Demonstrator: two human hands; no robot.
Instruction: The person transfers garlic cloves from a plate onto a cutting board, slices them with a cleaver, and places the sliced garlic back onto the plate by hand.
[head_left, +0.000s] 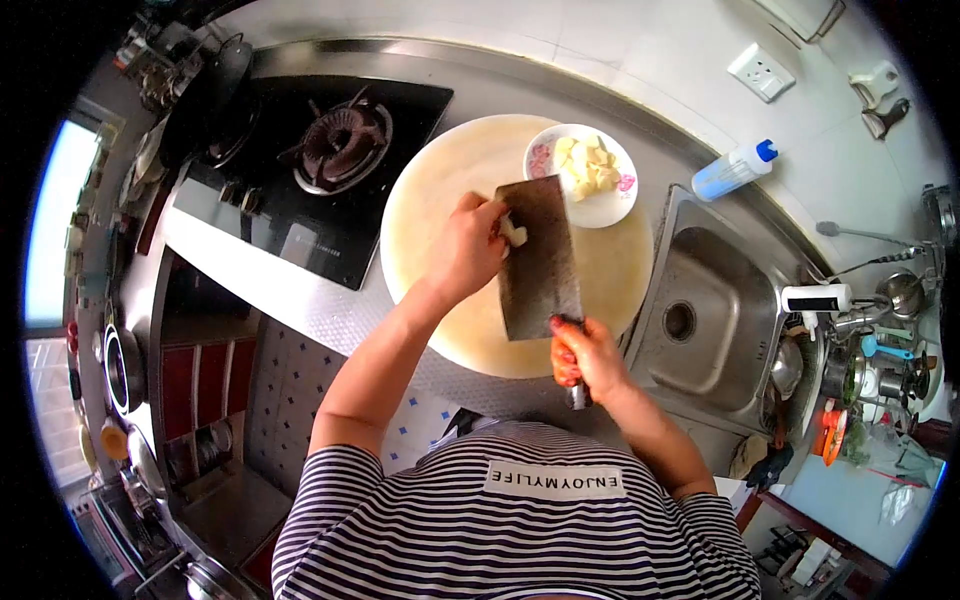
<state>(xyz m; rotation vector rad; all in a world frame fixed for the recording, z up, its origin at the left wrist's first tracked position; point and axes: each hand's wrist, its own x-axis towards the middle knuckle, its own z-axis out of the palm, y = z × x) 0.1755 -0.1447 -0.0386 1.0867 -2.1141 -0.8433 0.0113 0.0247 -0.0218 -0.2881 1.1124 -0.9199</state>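
Note:
My right hand is wrapped round the dark handle of a cleaver. Its broad blade lies over the round cutting board, its far end near the plate. Along the blade's left edge, the fingers of my left hand are curled together against some pale food pieces. Part of those pieces is hidden by the fingers. A white plate with pink flowers stands at the board's far right, holding a heap of pale yellow cut chunks.
A black gas stove is left of the board. To the right are a steel sink and a blue-capped bottle by the tiled wall. Utensils and dishes crowd the far right.

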